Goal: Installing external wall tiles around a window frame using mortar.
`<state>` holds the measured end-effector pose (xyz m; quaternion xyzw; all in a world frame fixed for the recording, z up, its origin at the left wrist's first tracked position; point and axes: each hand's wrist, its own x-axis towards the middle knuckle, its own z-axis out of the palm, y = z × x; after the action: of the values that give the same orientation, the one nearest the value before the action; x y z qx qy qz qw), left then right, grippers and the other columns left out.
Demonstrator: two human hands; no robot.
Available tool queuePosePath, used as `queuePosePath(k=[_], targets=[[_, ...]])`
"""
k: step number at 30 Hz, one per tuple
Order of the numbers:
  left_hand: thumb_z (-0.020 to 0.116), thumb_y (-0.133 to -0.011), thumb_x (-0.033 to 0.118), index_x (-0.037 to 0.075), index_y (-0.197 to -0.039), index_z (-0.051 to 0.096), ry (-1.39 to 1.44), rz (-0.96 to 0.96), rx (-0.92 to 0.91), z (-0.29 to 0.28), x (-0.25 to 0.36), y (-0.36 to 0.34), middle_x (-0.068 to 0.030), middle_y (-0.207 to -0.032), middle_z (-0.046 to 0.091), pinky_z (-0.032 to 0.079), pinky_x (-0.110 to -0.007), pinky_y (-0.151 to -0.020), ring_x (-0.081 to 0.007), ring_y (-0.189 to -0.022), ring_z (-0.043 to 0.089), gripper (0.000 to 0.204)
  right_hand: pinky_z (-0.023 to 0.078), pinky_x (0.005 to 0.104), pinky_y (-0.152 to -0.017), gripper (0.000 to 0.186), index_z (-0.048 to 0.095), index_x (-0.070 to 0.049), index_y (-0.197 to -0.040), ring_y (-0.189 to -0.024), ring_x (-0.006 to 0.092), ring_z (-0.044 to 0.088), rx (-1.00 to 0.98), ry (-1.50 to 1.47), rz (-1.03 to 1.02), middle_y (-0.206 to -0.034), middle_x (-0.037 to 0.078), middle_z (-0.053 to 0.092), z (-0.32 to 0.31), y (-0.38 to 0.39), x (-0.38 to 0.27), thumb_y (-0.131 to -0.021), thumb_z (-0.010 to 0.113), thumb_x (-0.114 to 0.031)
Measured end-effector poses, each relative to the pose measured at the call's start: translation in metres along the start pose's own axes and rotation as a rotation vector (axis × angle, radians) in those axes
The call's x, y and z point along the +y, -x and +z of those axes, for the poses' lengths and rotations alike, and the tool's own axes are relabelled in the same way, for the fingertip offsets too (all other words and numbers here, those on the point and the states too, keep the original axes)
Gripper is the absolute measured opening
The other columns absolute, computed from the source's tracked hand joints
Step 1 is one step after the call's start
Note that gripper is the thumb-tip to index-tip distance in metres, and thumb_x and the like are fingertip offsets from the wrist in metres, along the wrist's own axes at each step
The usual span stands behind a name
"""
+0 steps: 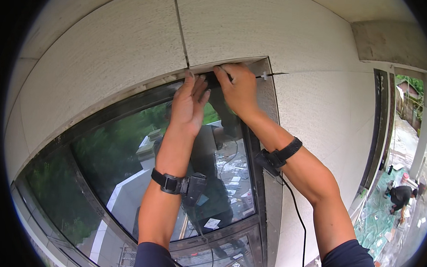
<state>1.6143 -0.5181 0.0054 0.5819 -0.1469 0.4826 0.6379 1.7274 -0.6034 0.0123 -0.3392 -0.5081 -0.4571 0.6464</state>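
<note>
Both my arms reach up to the top right corner of a dark-framed window (176,130) set in a pale wall. My left hand (189,103) is raised against the upper frame with its fingers stretched and apart, the fingertips close to the underside of the wall panel (226,29). Beside it, my right hand (240,88) is closed, thumb and fingers pinched at the panel's lower edge. Whatever lies between those fingers is hidden. A small white clip (264,76) sits in a dark joint just right of my right hand.
A dark vertical joint (181,31) splits the panels above my hands. Black straps with small boxes circle both forearms, and a black cable (298,210) hangs from the right one. Far below at right, a person (400,196) bends over a green sheet (374,222) with scattered debris.
</note>
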Motion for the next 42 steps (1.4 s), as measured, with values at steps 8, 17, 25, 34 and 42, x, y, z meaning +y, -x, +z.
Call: queuePosePath(k=[8, 17, 25, 34, 42], targets=[[0.058, -0.095, 0.042, 0.004, -0.136, 0.04, 0.037, -0.007, 0.007, 0.002, 0.002, 0.003, -0.0187, -0.144, 0.039, 0.028, -0.044, -0.111, -0.0302, -0.135, 0.035, 0.059, 0.045, 0.0453, -0.069, 0.017, 0.064, 0.0, -0.077, -0.079, 0.0371, 0.057, -0.021, 0.004, -0.025, -0.077, 0.017, 0.064, -0.001, 0.002, 0.001, -0.086, 0.063, -0.015], [0.059, -0.095, 0.041, 0.003, -0.138, 0.038, 0.0, -0.01, 0.015, 0.002, 0.003, 0.005, -0.0191, -0.143, 0.039, 0.031, -0.044, -0.11, -0.0304, -0.134, 0.037, 0.062, 0.045, 0.0442, -0.072, 0.014, 0.064, 0.0, -0.083, -0.082, 0.0362, 0.057, -0.03, -0.004, -0.052, -0.081, 0.016, 0.064, -0.003, 0.004, 0.001, -0.086, 0.063, -0.014], [0.059, -0.094, 0.042, 0.0, -0.138, 0.038, 0.012, 0.0, 0.023, 0.002, 0.001, 0.004, -0.0196, -0.142, 0.04, 0.031, -0.045, -0.11, -0.0302, -0.133, 0.037, 0.064, 0.045, 0.0438, -0.072, 0.013, 0.064, 0.0, -0.086, -0.083, 0.036, 0.057, -0.018, 0.001, -0.086, -0.084, 0.016, 0.064, -0.005, 0.004, -0.003, -0.086, 0.063, -0.013], [0.06, -0.094, 0.038, 0.0, -0.13, 0.046, -0.01, 0.038, 0.0, 0.0, -0.006, 0.012, -0.0169, -0.137, 0.046, 0.035, -0.044, -0.108, -0.0281, -0.13, 0.041, 0.054, 0.045, 0.044, -0.072, 0.011, 0.062, 0.0, -0.088, -0.084, 0.0357, 0.057, -0.041, 0.017, -0.129, -0.086, 0.016, 0.063, -0.007, 0.008, -0.004, -0.085, 0.063, -0.011], [0.061, -0.095, 0.033, 0.001, -0.121, 0.052, 0.01, 0.102, 0.021, -0.007, -0.012, 0.01, -0.0151, -0.13, 0.053, 0.04, -0.041, -0.105, -0.0244, -0.123, 0.049, 0.042, 0.046, 0.0429, -0.073, 0.012, 0.063, -0.001, -0.091, -0.085, 0.0351, 0.058, -0.065, 0.067, -0.152, -0.087, 0.016, 0.064, -0.005, 0.012, -0.007, -0.085, 0.064, -0.011]])
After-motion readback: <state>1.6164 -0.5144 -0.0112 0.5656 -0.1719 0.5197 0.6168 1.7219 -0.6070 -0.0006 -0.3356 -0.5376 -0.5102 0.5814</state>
